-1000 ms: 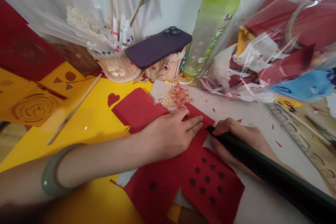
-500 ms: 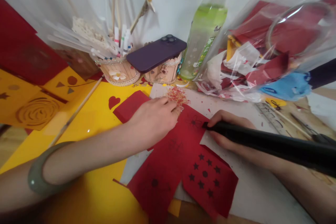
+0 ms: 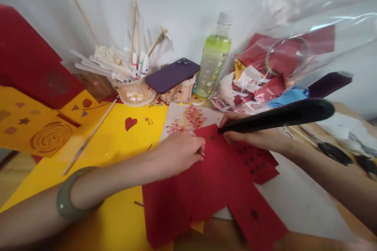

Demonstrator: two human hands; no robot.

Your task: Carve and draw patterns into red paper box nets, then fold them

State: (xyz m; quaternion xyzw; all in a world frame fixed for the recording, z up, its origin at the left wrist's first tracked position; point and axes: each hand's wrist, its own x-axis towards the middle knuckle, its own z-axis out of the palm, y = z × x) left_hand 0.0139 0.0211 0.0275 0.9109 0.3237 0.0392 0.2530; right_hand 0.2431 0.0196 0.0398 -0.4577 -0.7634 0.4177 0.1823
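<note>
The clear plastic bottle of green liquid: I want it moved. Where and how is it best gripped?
Probably around its upper body, from the front: the bottle stands cap-up, with a dark purple phone and transparent plastic bag crowding it lower down.

Head-worn camera — near, facing forward and down over left hand (image 3: 183, 151) and right hand (image 3: 253, 139).

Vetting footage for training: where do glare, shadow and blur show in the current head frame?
Head view: white glare streaks on the clear plastic bag; head view: dark shading on the yellow sheet below the left forearm; head view: dark marks on the red paper look soft, fine detail unreadable.
</note>
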